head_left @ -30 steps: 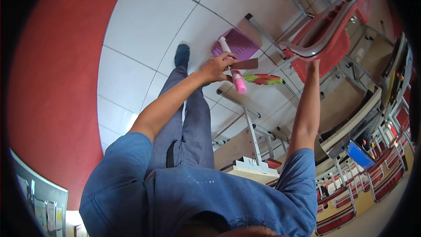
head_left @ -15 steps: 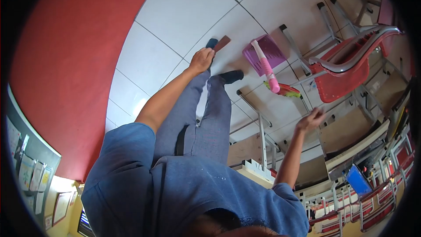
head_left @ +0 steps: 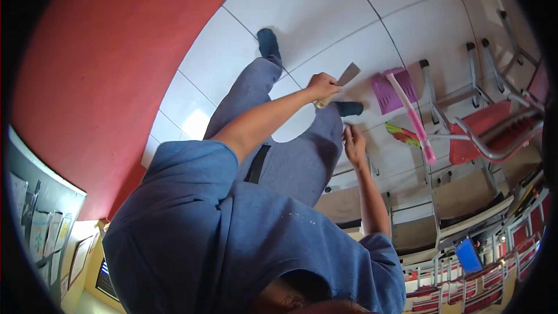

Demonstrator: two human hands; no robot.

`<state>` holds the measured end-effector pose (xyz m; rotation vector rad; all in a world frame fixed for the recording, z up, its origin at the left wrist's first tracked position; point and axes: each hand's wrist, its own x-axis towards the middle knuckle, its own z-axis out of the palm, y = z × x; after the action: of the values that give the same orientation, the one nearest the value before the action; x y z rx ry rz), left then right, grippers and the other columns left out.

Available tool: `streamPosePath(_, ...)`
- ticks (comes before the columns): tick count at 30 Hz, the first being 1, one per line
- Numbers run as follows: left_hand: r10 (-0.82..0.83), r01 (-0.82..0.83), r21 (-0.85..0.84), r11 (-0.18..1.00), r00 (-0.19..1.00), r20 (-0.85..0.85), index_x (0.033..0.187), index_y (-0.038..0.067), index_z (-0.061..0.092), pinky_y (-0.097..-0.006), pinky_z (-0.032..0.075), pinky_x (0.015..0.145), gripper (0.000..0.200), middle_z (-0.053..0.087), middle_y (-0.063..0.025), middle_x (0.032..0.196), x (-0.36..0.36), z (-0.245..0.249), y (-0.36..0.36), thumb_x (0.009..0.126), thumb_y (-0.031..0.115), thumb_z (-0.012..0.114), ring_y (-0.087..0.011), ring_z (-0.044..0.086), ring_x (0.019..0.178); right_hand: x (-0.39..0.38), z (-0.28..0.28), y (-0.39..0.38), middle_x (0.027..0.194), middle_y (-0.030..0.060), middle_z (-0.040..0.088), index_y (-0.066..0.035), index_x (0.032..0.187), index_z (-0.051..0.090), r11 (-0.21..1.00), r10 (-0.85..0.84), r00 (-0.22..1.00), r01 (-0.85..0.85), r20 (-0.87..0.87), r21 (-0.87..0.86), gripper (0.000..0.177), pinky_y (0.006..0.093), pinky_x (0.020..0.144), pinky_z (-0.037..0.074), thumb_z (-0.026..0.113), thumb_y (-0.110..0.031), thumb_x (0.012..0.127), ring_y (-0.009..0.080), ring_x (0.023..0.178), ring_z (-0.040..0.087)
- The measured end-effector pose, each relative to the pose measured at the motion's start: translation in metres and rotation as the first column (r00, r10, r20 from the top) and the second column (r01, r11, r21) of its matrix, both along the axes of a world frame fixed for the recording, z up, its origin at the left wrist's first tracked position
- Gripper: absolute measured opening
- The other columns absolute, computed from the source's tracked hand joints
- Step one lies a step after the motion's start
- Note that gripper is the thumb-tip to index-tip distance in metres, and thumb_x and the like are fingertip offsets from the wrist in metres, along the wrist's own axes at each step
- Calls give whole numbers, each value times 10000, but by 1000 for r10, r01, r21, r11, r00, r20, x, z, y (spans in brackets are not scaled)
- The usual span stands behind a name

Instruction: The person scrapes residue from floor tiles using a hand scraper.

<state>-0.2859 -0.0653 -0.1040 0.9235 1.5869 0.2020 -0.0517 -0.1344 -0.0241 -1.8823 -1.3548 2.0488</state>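
Observation:
My left hand (head_left: 325,88) is closed around the handle of a putty knife (head_left: 349,74), its flat metal blade pointing away and to the right. The handle is mostly covered by my fingers. Over my right thigh, my right hand (head_left: 355,145) has loosely curled fingers, with nothing visible in them. Beyond it on the floor lies a purple dustpan (head_left: 388,100), with a white and pink handle (head_left: 415,117) across it. Green and red bristles (head_left: 403,134) show beside that handle.
White floor tiles (head_left: 314,0) spread ahead, bordered on the left by a red wall (head_left: 116,70). A red chair (head_left: 465,150) with grey metal legs stands on the right. Several desks and chairs line the lower right, with a blue object (head_left: 468,256) among them.
My left hand has moved right with the putty knife. My right hand has come in from the right, close to my leg. My legs have spread apart and the view has shifted.

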Motion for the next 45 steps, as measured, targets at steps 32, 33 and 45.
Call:
streamPosePath(32,-57,18,-75,997,826,-561,1290,46,515,-404,353,1068,538,486,-178,1358,-425,-236,-236,941,454,502,-330,440,1274,-148,-381,250,811,131,622,-58,1180,586,547,501,676,-732,541,407,421,390,638,474,417,-398,998,259,728,604)
streamPosePath(33,-68,-11,-108,994,713,-698,1340,42,464,-415,330,1092,570,439,-182,1408,-439,-248,-272,947,454,488,-335,397,1317,-168,-384,262,960,190,676,-51,1212,576,515,532,648,-759,546,399,426,421,749,509,418,-383,997,330,879,662)
streamPosePath(45,240,-425,-15,905,540,-807,1461,17,244,-638,208,1074,711,247,-200,1520,-303,-404,-484,917,408,481,-405,194,1414,-333,-434,217,632,-55,407,-30,1222,566,475,706,627,-764,329,437,340,203,432,305,458,-269,1005,27,526,373)
